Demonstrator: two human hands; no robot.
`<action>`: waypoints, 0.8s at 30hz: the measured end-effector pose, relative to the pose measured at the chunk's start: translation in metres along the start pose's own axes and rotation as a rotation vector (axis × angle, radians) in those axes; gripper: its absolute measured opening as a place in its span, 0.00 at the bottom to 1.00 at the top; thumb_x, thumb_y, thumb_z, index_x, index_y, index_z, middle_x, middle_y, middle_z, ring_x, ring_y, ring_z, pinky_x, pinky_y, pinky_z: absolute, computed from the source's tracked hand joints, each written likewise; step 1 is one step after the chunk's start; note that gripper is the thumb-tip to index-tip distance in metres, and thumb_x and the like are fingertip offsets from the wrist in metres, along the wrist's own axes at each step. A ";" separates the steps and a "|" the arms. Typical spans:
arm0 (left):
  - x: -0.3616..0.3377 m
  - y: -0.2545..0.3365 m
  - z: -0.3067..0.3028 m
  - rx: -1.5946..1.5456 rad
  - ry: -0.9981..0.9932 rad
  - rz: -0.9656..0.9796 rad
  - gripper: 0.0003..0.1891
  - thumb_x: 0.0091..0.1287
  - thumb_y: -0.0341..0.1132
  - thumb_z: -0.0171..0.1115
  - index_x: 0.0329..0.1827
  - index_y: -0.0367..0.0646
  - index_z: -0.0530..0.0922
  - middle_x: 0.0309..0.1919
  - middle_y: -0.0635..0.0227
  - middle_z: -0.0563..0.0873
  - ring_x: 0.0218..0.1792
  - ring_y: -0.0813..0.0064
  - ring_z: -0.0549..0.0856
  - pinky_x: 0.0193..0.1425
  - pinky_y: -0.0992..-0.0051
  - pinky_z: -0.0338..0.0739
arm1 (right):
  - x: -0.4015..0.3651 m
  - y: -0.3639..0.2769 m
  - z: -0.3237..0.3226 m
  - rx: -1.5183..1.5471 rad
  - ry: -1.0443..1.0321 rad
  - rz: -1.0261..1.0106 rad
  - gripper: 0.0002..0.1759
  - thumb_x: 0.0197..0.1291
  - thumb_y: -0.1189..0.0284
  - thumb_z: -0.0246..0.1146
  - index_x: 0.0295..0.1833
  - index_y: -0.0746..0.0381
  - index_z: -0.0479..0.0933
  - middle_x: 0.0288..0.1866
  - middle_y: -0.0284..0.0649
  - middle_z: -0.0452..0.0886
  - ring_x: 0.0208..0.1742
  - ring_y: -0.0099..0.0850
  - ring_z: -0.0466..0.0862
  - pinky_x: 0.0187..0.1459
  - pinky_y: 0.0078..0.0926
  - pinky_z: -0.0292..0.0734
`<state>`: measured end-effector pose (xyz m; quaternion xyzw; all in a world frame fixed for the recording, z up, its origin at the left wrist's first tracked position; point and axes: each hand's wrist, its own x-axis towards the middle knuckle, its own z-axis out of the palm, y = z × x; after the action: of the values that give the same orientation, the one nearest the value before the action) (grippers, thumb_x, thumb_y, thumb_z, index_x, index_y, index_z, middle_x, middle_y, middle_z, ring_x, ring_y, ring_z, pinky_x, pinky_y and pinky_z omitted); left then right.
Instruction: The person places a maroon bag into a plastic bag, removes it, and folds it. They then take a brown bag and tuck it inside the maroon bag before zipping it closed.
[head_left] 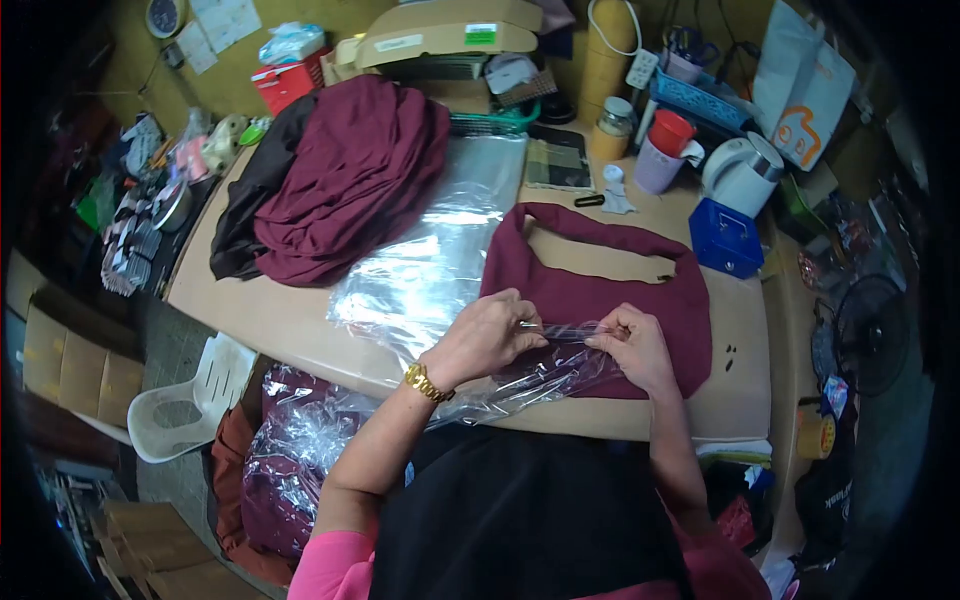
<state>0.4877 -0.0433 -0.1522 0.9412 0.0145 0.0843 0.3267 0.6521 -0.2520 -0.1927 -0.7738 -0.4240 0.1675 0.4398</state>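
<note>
Over the maroon fabric (610, 300), both hands' fingers (528, 338) pinch clear plastic (570, 335) (rather crinkly)

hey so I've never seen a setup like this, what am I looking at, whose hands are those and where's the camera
There's no machine here: one person works bare-handed, and the single picture comes from a camera on their head, looking forward and down. On the table lie a heap of maroon cloth, shiny clear plastic and, nearer the right, a maroon cloth piece with a loop. Above that piece, the left hand, its wrist wearing a gold-coloured watch, and the right hand pinch thin plastic film.
</note>
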 end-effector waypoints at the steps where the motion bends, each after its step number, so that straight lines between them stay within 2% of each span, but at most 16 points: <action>1: 0.000 0.000 0.002 0.006 0.093 -0.001 0.11 0.63 0.39 0.71 0.41 0.40 0.85 0.36 0.58 0.85 0.38 0.55 0.85 0.43 0.63 0.79 | -0.002 -0.002 -0.001 0.049 0.060 -0.012 0.15 0.51 0.83 0.73 0.44 0.67 0.77 0.27 0.30 0.75 0.28 0.19 0.75 0.33 0.18 0.72; 2: -0.001 0.000 0.003 0.011 0.186 -0.006 0.10 0.62 0.35 0.72 0.42 0.41 0.85 0.36 0.59 0.85 0.37 0.56 0.85 0.43 0.64 0.79 | -0.003 0.004 -0.001 0.045 0.069 0.000 0.15 0.51 0.83 0.73 0.44 0.67 0.77 0.27 0.30 0.75 0.28 0.19 0.75 0.33 0.18 0.72; 3: -0.001 0.000 0.003 -0.096 0.183 -0.120 0.10 0.62 0.35 0.72 0.43 0.40 0.85 0.34 0.62 0.85 0.35 0.65 0.86 0.41 0.67 0.79 | 0.000 0.011 0.000 0.356 0.125 0.054 0.12 0.54 0.83 0.72 0.41 0.66 0.76 0.28 0.31 0.77 0.28 0.20 0.77 0.33 0.18 0.73; 4: 0.000 -0.001 0.003 -0.100 0.176 -0.112 0.10 0.62 0.35 0.72 0.43 0.40 0.85 0.34 0.62 0.85 0.35 0.65 0.86 0.41 0.67 0.79 | 0.002 0.014 0.000 0.670 0.183 0.101 0.10 0.56 0.83 0.71 0.39 0.65 0.75 0.30 0.33 0.79 0.28 0.20 0.78 0.33 0.18 0.74; 5: 0.000 -0.003 0.004 -0.212 0.158 -0.190 0.10 0.63 0.35 0.72 0.42 0.39 0.84 0.34 0.64 0.85 0.34 0.70 0.86 0.40 0.69 0.79 | 0.000 0.015 -0.004 0.773 0.191 0.136 0.08 0.60 0.83 0.68 0.36 0.63 0.75 0.31 0.37 0.82 0.31 0.19 0.81 0.34 0.16 0.76; 7: 0.001 -0.007 0.007 -0.323 0.138 -0.269 0.10 0.64 0.35 0.72 0.42 0.37 0.84 0.34 0.66 0.85 0.34 0.75 0.85 0.40 0.70 0.79 | 0.001 0.022 -0.004 0.806 0.216 0.219 0.06 0.62 0.81 0.67 0.37 0.63 0.75 0.28 0.35 0.81 0.28 0.19 0.80 0.32 0.15 0.75; 8: 0.001 -0.010 0.010 -0.311 0.179 -0.227 0.09 0.64 0.35 0.71 0.41 0.38 0.85 0.32 0.65 0.84 0.32 0.72 0.84 0.38 0.70 0.78 | 0.002 0.025 -0.004 0.840 0.235 0.299 0.05 0.65 0.79 0.66 0.37 0.63 0.76 0.26 0.33 0.80 0.26 0.19 0.79 0.31 0.14 0.75; 10: 0.002 -0.018 0.018 -0.286 0.264 -0.147 0.08 0.64 0.35 0.70 0.38 0.38 0.86 0.27 0.62 0.83 0.27 0.64 0.81 0.35 0.68 0.75 | 0.002 0.025 0.000 0.729 0.259 0.285 0.05 0.67 0.77 0.64 0.37 0.63 0.76 0.24 0.32 0.79 0.23 0.17 0.77 0.27 0.13 0.72; 11: 0.005 -0.022 0.021 -0.254 0.369 0.028 0.09 0.65 0.36 0.69 0.36 0.38 0.87 0.26 0.62 0.83 0.26 0.64 0.81 0.33 0.68 0.74 | 0.003 0.024 0.005 0.622 0.279 0.268 0.07 0.70 0.75 0.62 0.36 0.63 0.76 0.21 0.30 0.77 0.20 0.15 0.75 0.24 0.12 0.69; 12: 0.005 -0.022 0.022 -0.255 0.368 0.026 0.09 0.65 0.36 0.69 0.36 0.38 0.87 0.26 0.62 0.83 0.26 0.64 0.81 0.33 0.68 0.74 | 0.006 0.025 0.012 0.622 0.278 0.271 0.07 0.70 0.75 0.62 0.36 0.63 0.76 0.21 0.30 0.77 0.20 0.15 0.75 0.24 0.12 0.69; 14: 0.006 -0.021 0.024 -0.213 0.417 -0.125 0.12 0.68 0.40 0.67 0.35 0.38 0.86 0.22 0.58 0.82 0.24 0.60 0.81 0.31 0.65 0.73 | 0.011 0.028 0.024 0.462 0.541 -0.020 0.12 0.71 0.71 0.61 0.33 0.64 0.78 0.21 0.29 0.75 0.20 0.14 0.72 0.21 0.15 0.62; 15: 0.007 -0.018 0.025 -0.214 0.415 -0.126 0.12 0.68 0.40 0.67 0.35 0.38 0.86 0.22 0.58 0.82 0.24 0.60 0.81 0.31 0.65 0.73 | 0.008 0.026 0.020 0.461 0.542 -0.018 0.12 0.71 0.71 0.61 0.33 0.64 0.78 0.21 0.29 0.75 0.20 0.14 0.72 0.21 0.15 0.62; 17: 0.010 -0.014 0.027 -0.104 0.263 -0.358 0.16 0.71 0.42 0.66 0.33 0.36 0.86 0.17 0.65 0.80 0.19 0.78 0.77 0.27 0.72 0.73 | 0.004 0.019 0.009 0.406 0.498 0.082 0.16 0.74 0.70 0.57 0.31 0.64 0.77 0.20 0.28 0.74 0.21 0.14 0.71 0.22 0.16 0.62; 20: 0.011 -0.016 0.033 -0.207 0.267 -0.284 0.16 0.71 0.43 0.65 0.36 0.37 0.86 0.13 0.65 0.78 0.15 0.78 0.75 0.24 0.70 0.71 | 0.003 0.025 0.006 0.388 0.467 0.089 0.17 0.77 0.68 0.53 0.33 0.63 0.75 0.21 0.27 0.73 0.21 0.14 0.69 0.22 0.17 0.62; 22: 0.013 -0.024 0.041 -0.252 0.262 -0.265 0.15 0.71 0.42 0.65 0.37 0.37 0.86 0.17 0.63 0.80 0.19 0.78 0.77 0.26 0.70 0.72 | 0.010 0.020 0.016 0.507 0.551 0.073 0.16 0.78 0.67 0.52 0.34 0.62 0.74 0.22 0.27 0.71 0.20 0.14 0.67 0.22 0.17 0.61; 24: 0.015 -0.027 0.047 -0.301 0.281 -0.063 0.12 0.70 0.39 0.65 0.37 0.38 0.86 0.27 0.55 0.83 0.28 0.56 0.83 0.36 0.63 0.77 | 0.010 0.020 0.021 0.628 0.628 0.058 0.16 0.78 0.66 0.51 0.36 0.61 0.73 0.22 0.27 0.69 0.20 0.14 0.66 0.22 0.17 0.61</action>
<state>0.5106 -0.0496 -0.2027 0.8599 0.0766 0.2059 0.4607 0.6555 -0.2376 -0.2199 -0.6274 -0.1765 0.0571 0.7563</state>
